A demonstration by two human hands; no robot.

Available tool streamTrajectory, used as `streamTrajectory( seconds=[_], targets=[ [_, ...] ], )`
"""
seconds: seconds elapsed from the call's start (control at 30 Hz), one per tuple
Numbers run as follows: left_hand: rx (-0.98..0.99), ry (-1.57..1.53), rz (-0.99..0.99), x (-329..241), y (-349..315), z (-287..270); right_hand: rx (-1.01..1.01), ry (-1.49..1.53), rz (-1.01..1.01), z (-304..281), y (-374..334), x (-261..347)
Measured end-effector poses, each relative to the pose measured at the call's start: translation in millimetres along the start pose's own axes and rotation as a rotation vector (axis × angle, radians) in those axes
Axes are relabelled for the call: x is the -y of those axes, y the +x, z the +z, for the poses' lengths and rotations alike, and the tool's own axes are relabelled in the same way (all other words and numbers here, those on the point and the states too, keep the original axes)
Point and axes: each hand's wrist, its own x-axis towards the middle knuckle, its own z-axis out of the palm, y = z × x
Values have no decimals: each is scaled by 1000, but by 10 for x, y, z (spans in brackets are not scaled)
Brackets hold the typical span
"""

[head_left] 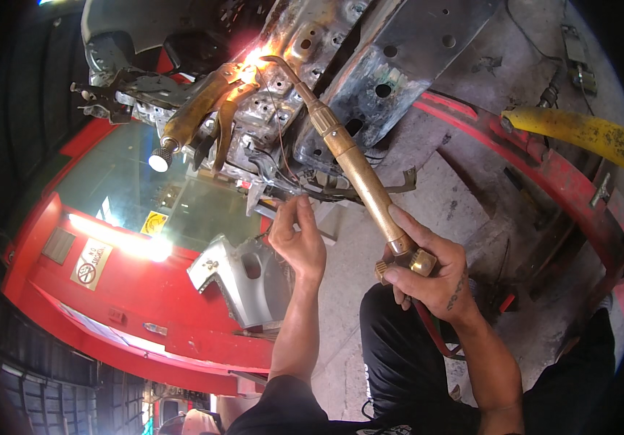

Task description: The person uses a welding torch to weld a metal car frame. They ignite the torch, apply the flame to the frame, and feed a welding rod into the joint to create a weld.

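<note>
And there's the flame (pixel 254 62), eleven o'clock on the metal (pixel 252 120)! Right hand (pixel 432 274), grip wrapped round the torch (pixel 359 174); left hand (pixel 299 238), fingertips pinched on the rod (pixel 281 138), toward six. Pliers (pixel 199 109) at the flame's seven. Best played with nozzle steady, rod fed smoothly.

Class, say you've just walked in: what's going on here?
The right hand grips a brass gas torch, its curved tip at a bright glow on a perforated metal panel. The left hand pinches a thin metal rod that runs up toward the glow. Locking pliers sit with their jaws at that spot.
</note>
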Motion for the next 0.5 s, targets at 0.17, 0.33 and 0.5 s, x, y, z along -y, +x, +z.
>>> streamTrajectory(
  seconds=[0.17,0.33,0.5],
  targets=[
    [-1,-1,15,7,1,11,-3,-13,11,1,-2,17],
    [3,-23,-12,5,0,13,-8,-2,13,5,-6,14],
    [0,-12,-9,8,9,14,-4,2,10,-2,-3,2]
  ],
)
